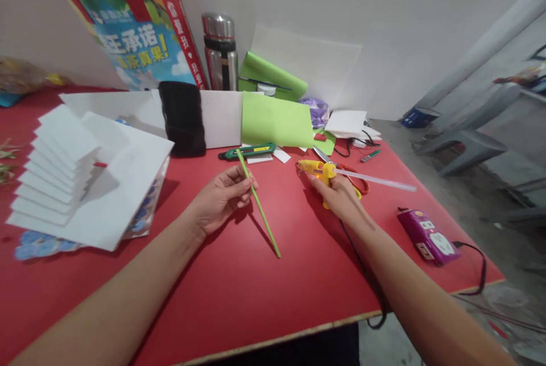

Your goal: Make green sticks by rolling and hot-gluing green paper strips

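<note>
- A red table [298, 292] spans the view, bearing everything below.
- A colourful bag [143, 41] stands at the back, left of a steel flask [220, 64].
- Stepped white pieces [53, 184] lie on a white sheet at left.
- The right hand [343, 198] is wrapped round a yellow glue gun [314, 168], nozzle leftward, clear glue stick [379, 179] jutting right; some fingers are hidden.
- The left hand [224, 198] pinches a thin green stick [265, 221] near its upper end, over the table's middle, slanting down rightward.
- A green cutter [256, 151] lies just beyond that hand.
</note>
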The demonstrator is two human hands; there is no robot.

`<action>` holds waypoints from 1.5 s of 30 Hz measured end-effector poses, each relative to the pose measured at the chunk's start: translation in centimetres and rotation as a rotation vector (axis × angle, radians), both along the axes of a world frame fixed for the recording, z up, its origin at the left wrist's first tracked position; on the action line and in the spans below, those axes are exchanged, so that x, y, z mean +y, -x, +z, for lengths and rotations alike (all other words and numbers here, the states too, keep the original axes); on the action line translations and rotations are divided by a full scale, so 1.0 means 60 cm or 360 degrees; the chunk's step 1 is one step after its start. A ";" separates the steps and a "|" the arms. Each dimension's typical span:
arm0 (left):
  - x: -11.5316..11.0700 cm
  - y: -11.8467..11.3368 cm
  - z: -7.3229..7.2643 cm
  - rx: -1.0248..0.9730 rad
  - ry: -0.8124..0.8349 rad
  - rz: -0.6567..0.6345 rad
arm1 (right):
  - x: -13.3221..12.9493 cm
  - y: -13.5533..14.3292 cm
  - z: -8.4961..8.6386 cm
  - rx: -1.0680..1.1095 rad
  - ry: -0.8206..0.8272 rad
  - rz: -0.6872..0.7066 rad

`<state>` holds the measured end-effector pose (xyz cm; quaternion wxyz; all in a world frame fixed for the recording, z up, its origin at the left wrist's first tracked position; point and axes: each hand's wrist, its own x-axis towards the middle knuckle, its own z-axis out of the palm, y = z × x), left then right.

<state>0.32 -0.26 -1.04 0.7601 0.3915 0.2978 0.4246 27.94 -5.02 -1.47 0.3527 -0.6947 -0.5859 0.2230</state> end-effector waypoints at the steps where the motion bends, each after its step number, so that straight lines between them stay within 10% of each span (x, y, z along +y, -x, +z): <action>1: 0.000 0.000 -0.001 -0.0004 -0.0003 0.0011 | 0.002 -0.001 -0.002 -0.0070 0.0007 -0.0032; 7: -0.004 -0.001 0.005 -0.0067 -0.0030 0.0003 | -0.019 -0.014 0.004 -0.0434 0.0061 -0.0019; 12: -0.007 -0.002 0.008 -0.0184 0.0026 -0.0014 | -0.109 0.011 0.066 -0.0909 -0.0130 -0.0052; 18: -0.016 -0.007 0.006 -0.0181 0.0036 -0.0047 | -0.090 0.133 0.128 -0.0188 0.0102 0.0602; 23: -0.022 -0.006 0.012 -0.0137 0.0034 -0.0159 | -0.017 0.175 0.092 0.0235 0.0232 0.0952; 29: -0.009 -0.003 0.010 -0.0101 0.0092 0.0234 | -0.024 0.170 0.050 0.0324 0.0298 0.0914; 45: -0.010 0.000 0.017 -0.0052 0.0086 0.0250 | -0.024 0.163 0.042 0.0761 0.0497 0.0987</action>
